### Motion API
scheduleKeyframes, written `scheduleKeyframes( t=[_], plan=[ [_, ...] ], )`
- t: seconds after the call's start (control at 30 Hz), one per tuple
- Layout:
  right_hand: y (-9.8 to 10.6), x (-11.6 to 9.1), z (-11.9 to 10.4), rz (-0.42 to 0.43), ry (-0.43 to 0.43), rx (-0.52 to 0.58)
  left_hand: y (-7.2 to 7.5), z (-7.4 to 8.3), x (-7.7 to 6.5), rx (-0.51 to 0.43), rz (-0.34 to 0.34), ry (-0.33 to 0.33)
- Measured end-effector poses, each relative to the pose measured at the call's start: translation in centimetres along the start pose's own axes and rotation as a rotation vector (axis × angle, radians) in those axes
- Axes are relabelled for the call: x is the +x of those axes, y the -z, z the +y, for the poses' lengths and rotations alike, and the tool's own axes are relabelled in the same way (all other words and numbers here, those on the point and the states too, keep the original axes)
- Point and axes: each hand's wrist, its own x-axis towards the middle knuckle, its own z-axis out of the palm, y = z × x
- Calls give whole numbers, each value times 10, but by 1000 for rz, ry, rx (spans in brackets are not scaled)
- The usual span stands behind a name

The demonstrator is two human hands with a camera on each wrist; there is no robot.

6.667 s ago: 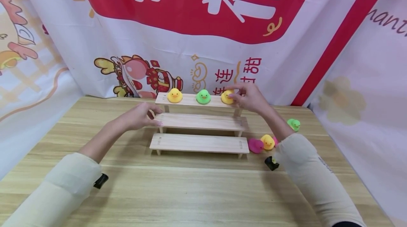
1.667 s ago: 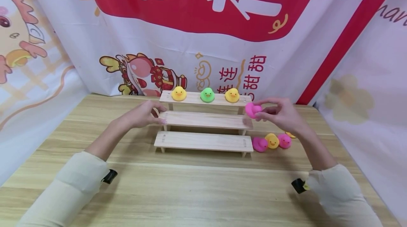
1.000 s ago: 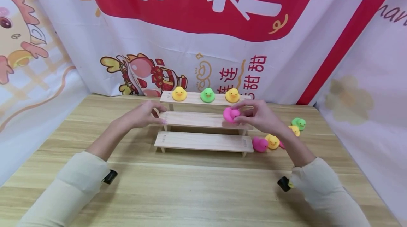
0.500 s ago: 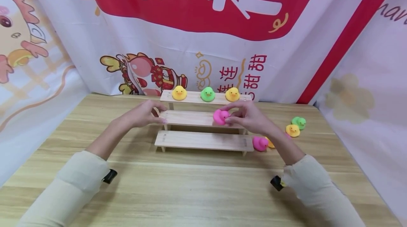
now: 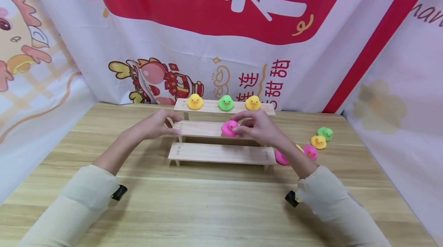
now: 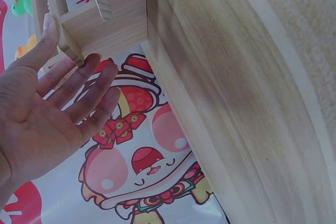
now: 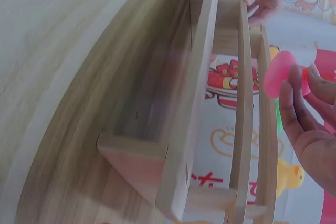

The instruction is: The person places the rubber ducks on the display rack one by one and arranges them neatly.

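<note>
My right hand (image 5: 263, 128) pinches a pink rubber duck (image 5: 227, 128) between thumb and fingertips, close over the middle tier of a three-tier wooden display stand (image 5: 197, 129). In the right wrist view that pink duck (image 7: 279, 73) is held off the edge of the tier boards. At the stand's left end my left hand (image 5: 155, 124) grips the middle tier, its thumb on the board and the other fingers around the end, as the left wrist view shows. On the top tier sit a yellow duck (image 5: 195, 102), a green duck (image 5: 226, 103) and another yellow duck (image 5: 253, 103).
Right of the stand, several more ducks rest on the wooden table (image 5: 207, 208): a green one (image 5: 325, 134), a yellow one (image 5: 318, 142), a pink one (image 5: 310, 152), and others partly behind my right forearm. A printed cloth (image 5: 145, 35) hangs behind the stand.
Earlier my right hand was at the right yellow duck on the top tier. Then it brought the pink duck in from the right and moved it leftward along the middle tier. My left hand stays put.
</note>
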Motion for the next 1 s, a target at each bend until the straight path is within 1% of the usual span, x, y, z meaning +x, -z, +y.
scheduleKeyframes(
  t=[0.2, 0.5, 0.73, 1.0],
  plan=[
    [-11, 7, -5, 48, 67, -86, 0, 2, 0, 4, -2, 2],
    [-30, 18, -11, 40, 87, -142, 1, 3, 0, -3, -6, -1],
    [-41, 27, -12, 60, 117, -173, 1, 3, 1, -11, -10, -8],
    [-53, 35, -11, 82, 137, -206, 1, 2, 2, -9, -12, -1]
  ],
)
